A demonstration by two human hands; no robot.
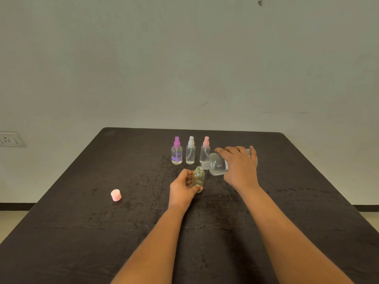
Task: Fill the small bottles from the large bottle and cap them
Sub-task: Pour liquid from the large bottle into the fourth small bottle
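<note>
My left hand [183, 188] grips a small clear uncapped bottle [198, 178] standing near the middle of the dark table [82, 212]. My right hand [239, 163] holds the large clear bottle [217, 163] tipped on its side, its open neck just above the small bottle's mouth. Behind them stand three small spray bottles in a row: one with a purple top [176, 151], one with a white top [190, 151], one with a pink top [205, 149]. A pink cap [116, 195] lies on the table to the left.
The table's far edge meets a plain pale wall [184, 58]. A wall socket [9, 138] is at the left. Floor shows past both side edges of the table.
</note>
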